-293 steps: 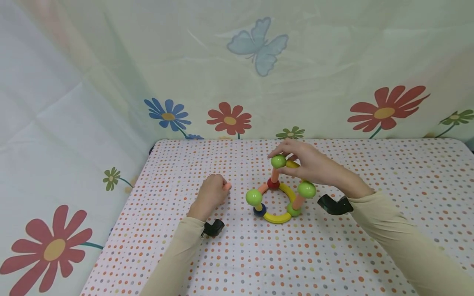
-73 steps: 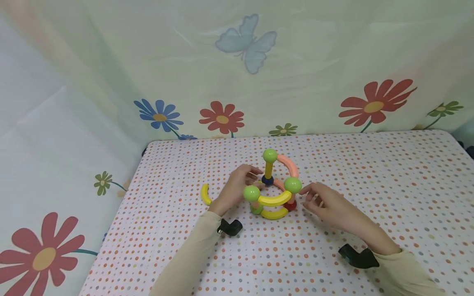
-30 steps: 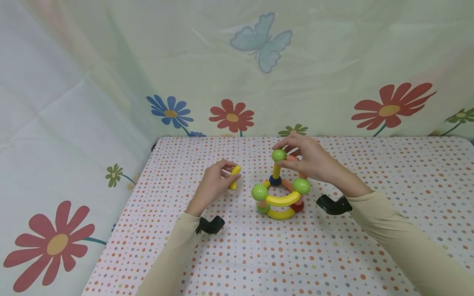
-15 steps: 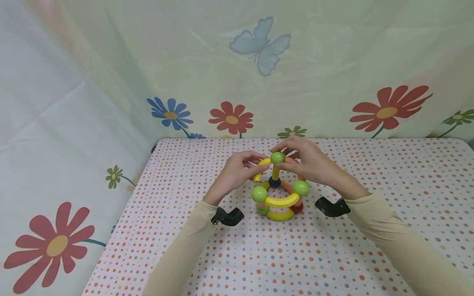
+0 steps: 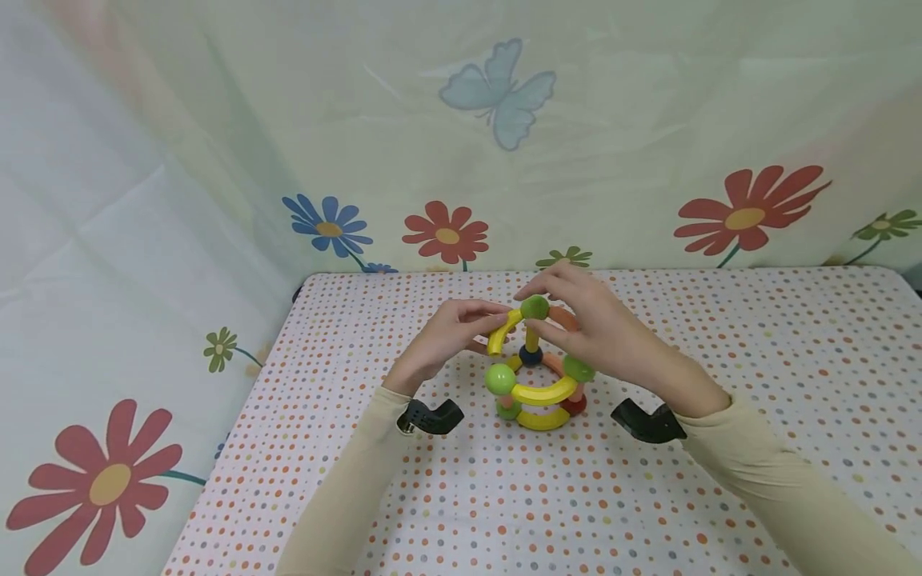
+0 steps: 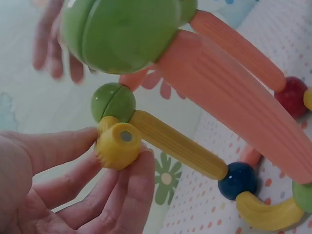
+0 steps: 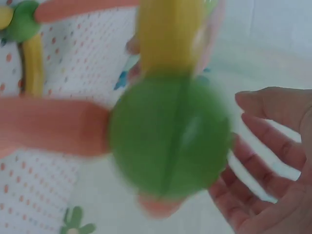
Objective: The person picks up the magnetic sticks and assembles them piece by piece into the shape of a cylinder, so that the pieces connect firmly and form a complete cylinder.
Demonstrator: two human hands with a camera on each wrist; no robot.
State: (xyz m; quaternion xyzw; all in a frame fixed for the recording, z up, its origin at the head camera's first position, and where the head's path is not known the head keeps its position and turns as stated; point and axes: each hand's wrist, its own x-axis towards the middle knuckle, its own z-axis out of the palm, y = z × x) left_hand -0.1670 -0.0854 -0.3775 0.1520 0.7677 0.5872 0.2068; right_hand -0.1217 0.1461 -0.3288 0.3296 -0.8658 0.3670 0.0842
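Note:
My left hand (image 5: 448, 336) pinches a yellow curved rod (image 5: 499, 339) of a magnetic stick-and-ball toy. One end of the rod meets the far green ball (image 5: 535, 307); its other end hangs free, with a grey disc in the tip in the left wrist view. My right hand (image 5: 608, 332) is beside that ball, its thumb and fingers spread apart in the right wrist view (image 7: 273, 161). The toy frame has two more green balls on top, with a yellow curved rod (image 5: 544, 394) between them. Upright rods join these to lower navy (image 5: 531, 356), red (image 5: 574, 406) and green balls.
The frame stands on a table with a dotted cloth (image 5: 504, 512). Behind it hangs a curtain (image 5: 612, 120) with printed flowers and a butterfly. A black wrist camera mount (image 5: 432, 417) is strapped on each arm.
The left hand has picked up the yellow curved rod from the table and brought it right to the far green ball. The right hand's fingers have moved away from that ball. The frame was turned earlier.

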